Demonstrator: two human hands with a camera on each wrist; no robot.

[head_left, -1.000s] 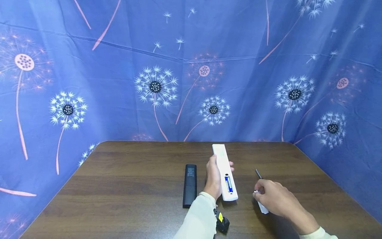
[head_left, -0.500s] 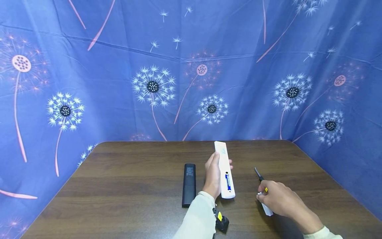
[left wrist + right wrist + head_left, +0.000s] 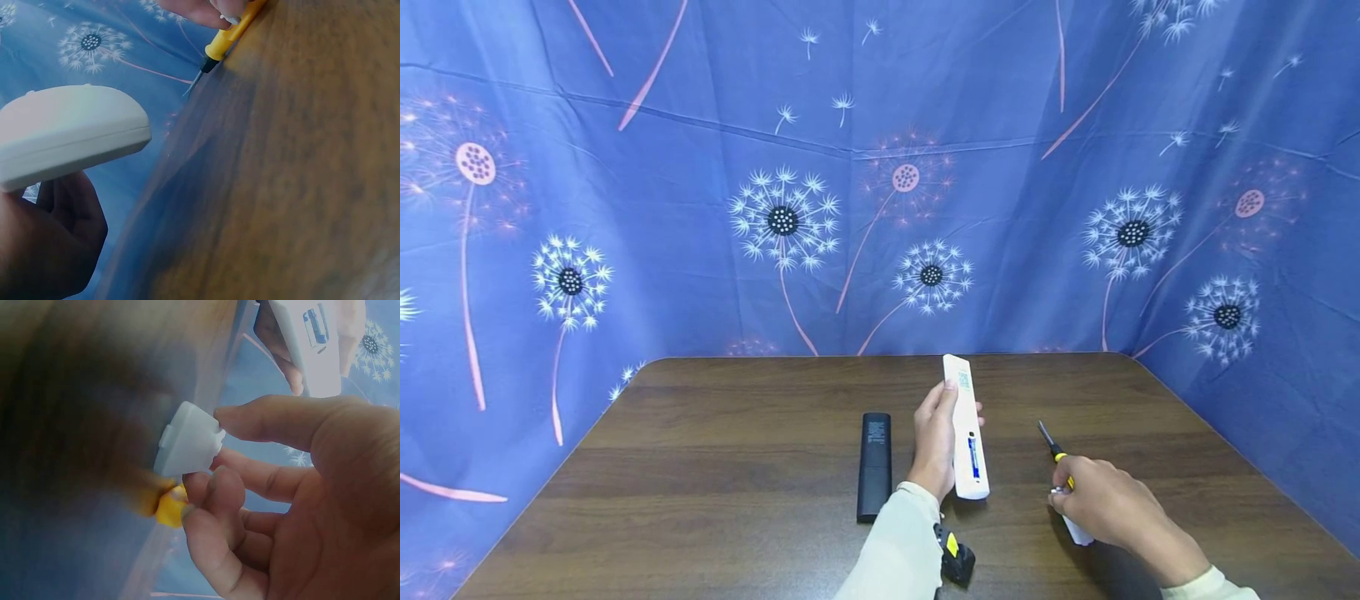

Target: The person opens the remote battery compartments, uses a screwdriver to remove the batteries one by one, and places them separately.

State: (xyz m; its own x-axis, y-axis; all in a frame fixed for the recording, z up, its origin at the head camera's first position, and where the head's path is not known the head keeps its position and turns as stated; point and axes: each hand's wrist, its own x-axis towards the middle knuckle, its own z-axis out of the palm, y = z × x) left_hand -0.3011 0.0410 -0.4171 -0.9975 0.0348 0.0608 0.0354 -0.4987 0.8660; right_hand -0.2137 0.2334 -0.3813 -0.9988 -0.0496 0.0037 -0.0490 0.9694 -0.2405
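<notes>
A white remote control (image 3: 961, 417) is tilted in my left hand (image 3: 934, 437), which grips it along its length with the back turned up. Its battery bay is uncovered, and a blue battery (image 3: 973, 457) shows inside. Off to the right, my right hand (image 3: 1108, 504) pinches a small white battery cover (image 3: 190, 440) between thumb and fingers. Under and just beyond those fingers lies a screwdriver (image 3: 1051, 440) with a yellow and black handle, its shaft pointing away. The left wrist view shows the rounded end of the remote above the table.
A black remote control (image 3: 874, 467) lies face down on the brown wooden table (image 3: 737, 467), left of my left forearm. A black device with a yellow patch (image 3: 957, 557) sits at my left wrist. A blue dandelion-print cloth (image 3: 700, 208) hangs behind the table.
My right hand has shifted slightly right and nearer with the battery cover, uncovering more of the screwdriver's yellow handle. The white remote control has turned slightly in my left hand.
</notes>
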